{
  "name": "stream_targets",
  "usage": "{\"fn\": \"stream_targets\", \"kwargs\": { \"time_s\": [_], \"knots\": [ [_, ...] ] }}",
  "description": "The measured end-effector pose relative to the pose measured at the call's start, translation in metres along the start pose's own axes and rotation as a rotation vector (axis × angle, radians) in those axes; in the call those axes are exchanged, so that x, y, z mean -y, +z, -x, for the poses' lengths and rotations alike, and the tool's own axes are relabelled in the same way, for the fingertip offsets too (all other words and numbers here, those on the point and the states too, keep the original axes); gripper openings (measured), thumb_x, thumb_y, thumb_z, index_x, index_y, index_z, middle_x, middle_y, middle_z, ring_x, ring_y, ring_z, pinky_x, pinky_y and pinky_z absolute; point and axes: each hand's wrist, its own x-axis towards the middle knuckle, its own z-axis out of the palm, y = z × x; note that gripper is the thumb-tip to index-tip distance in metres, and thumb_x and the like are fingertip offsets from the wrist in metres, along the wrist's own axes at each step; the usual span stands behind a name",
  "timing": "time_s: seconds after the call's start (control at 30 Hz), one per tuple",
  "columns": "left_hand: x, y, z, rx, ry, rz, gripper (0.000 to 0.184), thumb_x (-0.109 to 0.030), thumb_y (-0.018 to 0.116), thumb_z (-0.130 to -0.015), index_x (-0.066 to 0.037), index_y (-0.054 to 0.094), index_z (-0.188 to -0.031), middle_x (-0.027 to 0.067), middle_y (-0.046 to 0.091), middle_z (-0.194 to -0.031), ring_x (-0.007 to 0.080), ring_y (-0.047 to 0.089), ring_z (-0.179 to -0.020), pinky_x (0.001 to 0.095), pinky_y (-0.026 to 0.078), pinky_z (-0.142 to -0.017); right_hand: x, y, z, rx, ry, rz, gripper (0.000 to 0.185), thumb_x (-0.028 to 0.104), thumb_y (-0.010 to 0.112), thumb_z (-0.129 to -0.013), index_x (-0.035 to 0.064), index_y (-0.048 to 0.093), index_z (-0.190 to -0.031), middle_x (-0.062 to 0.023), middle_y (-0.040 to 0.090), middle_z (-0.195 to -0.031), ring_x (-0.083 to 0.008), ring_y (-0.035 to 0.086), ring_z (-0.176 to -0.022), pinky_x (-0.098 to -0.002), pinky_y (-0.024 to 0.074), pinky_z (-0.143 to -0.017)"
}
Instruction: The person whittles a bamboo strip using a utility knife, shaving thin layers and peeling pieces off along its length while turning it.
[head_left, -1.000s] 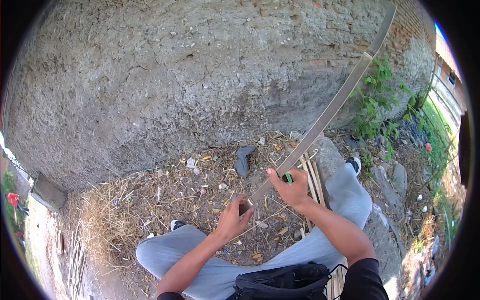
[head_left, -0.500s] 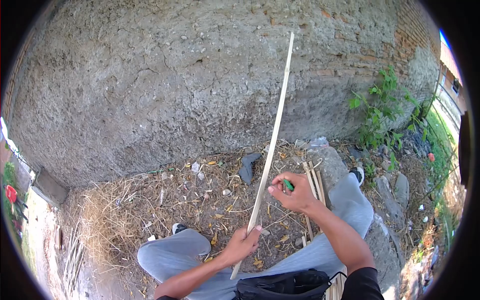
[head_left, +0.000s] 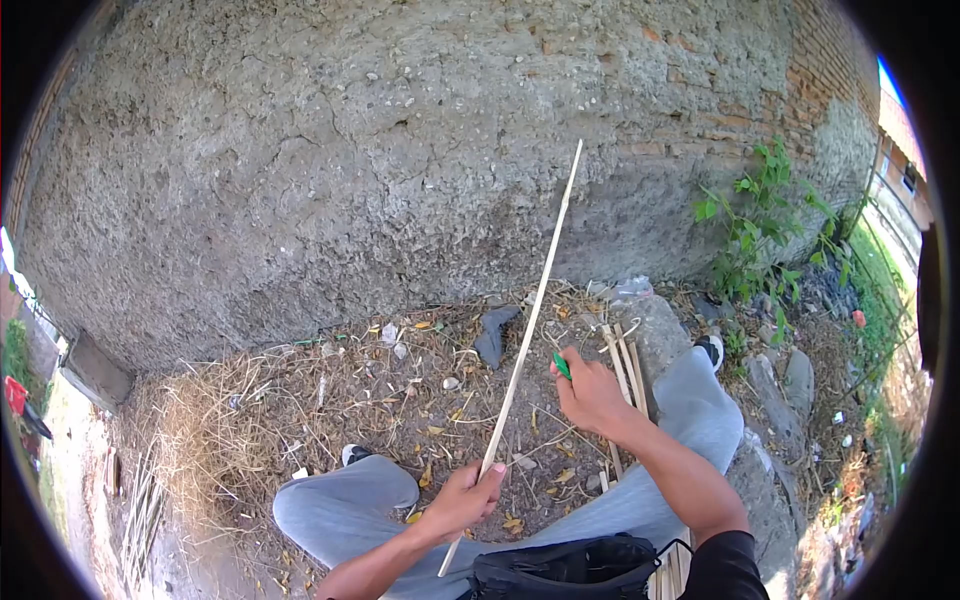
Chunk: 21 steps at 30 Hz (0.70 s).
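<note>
My left hand (head_left: 463, 500) is closed around the lower part of a long, thin bamboo strip (head_left: 533, 322). The strip slants up and slightly right, its far tip in front of the wall. To the right of the strip and apart from it, my right hand (head_left: 592, 394) is closed on a small green object (head_left: 562, 366), perhaps a handle. Its other end is hidden in the fist, so its kind is unclear. Below the hands, a black bag (head_left: 570, 570) sits in my lap between my grey-trousered legs.
A rough plastered wall (head_left: 400, 150) rises ahead. Several cut strips (head_left: 625, 368) lean beside my right leg, near a stone block (head_left: 655, 330). Dry straw (head_left: 215, 430) and a dark scrap (head_left: 492, 338) lie on the ground. A leafy plant (head_left: 755, 235) grows at right.
The bamboo strip has slid down and toward me, its far tip now lower. My right hand has turned, and the green object points up and left. My left hand has shifted slightly left.
</note>
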Motion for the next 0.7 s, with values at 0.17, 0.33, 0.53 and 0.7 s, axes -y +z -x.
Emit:
{"fn": "stream_targets", "kwargs": {
  "time_s": [0.17,0.33,0.53,0.7],
  "knots": [
    [0.01,-0.004,-0.015,0.034,-0.118,-0.006,0.031,-0.032,0.048,-0.102,-0.01,0.043,-0.082,-0.0065,0.035,-0.061,0.0052,0.031,-0.049,0.0243,0.026,-0.04,0.002,0.015,0.015,0.107,-0.101,0.176,0.023,0.023,0.061,-0.082,0.0016,0.06,-0.092,-0.0238,0.064,-0.068,-0.044,0.064,-0.066,-0.0536,0.051,-0.065],
    [0.031,-0.003,-0.027,-0.006,-0.035,-0.176,0.032,-0.028,0.053,-0.1,-0.011,0.039,-0.077,-0.005,0.036,-0.058,0.0056,0.033,-0.049,0.026,0.027,-0.042,0.015,0.037,0.03,0.331,-0.125,0.327,0.03,0.031,0.059,-0.08,0.0013,0.063,-0.085,-0.0248,0.065,-0.07,-0.0432,0.067,-0.069,-0.0532,0.0535,-0.067],
    [0.04,-0.005,-0.032,-0.103,0.194,-0.414,0.03,-0.023,0.058,-0.097,-0.01,0.04,-0.077,-0.0039,0.041,-0.06,0.0065,0.037,-0.05,0.0277,0.029,-0.042,0.039,0.034,0.042,0.505,-0.047,0.317,0.028,0.028,0.057,-0.083,0.0021,0.067,-0.09,-0.0263,0.067,-0.082,-0.0437,0.068,-0.08,-0.0516,0.0533,-0.072],
    [0.037,0.006,-0.028,-0.211,0.241,-0.573,0.023,-0.017,0.058,-0.093,-0.005,0.043,-0.081,0.0014,0.042,-0.061,0.0116,0.039,-0.055,0.0329,0.034,-0.05,0.037,0.041,0.044,0.56,0.031,0.329,0.026,0.025,0.054,-0.086,0.0037,0.068,-0.087,-0.028,0.066,-0.09,-0.0448,0.066,-0.088,-0.0528,0.0504,-0.081]
  ]
}}
